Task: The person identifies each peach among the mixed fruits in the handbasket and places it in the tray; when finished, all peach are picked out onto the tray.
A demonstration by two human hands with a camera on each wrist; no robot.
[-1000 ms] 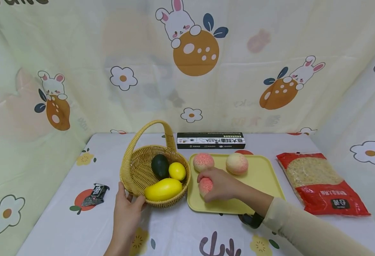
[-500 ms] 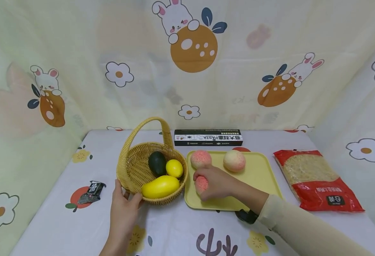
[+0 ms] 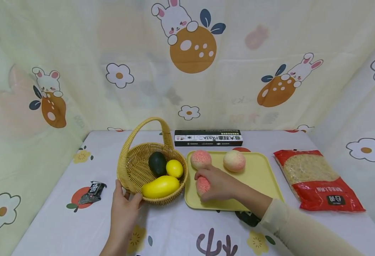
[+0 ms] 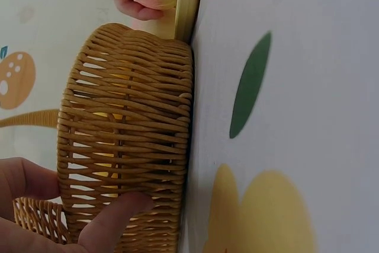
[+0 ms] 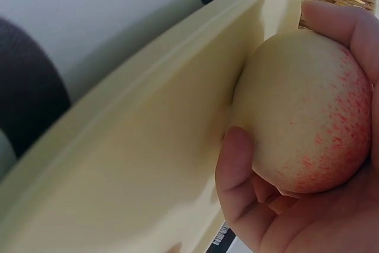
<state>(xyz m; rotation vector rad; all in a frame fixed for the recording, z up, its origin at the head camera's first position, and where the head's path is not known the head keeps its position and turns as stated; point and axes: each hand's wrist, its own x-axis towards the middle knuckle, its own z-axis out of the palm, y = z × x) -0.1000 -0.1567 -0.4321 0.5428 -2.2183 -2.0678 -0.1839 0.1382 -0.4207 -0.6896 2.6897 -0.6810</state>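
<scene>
My left hand grips the near left side of a wicker basket, its thumb lying against the outer weave. Inside the basket are a dark green avocado, a yellow lemon and a yellow mango. On the pale yellow tray, my right hand holds a pink and cream peach, fingers curled round it. The peach is low, close to the tray's surface; whether it touches is hard to tell. Two more peaches, one pinker and one paler, sit behind it.
A black and white pasta box lies behind the tray. To the right is a red bag of pale dry food. A small black packet lies left of the basket. A patterned curtain hangs behind the table.
The head view has shifted slightly, moving the whole scene a little left and up. Both hands keep their places, on the basket and round the peach.
</scene>
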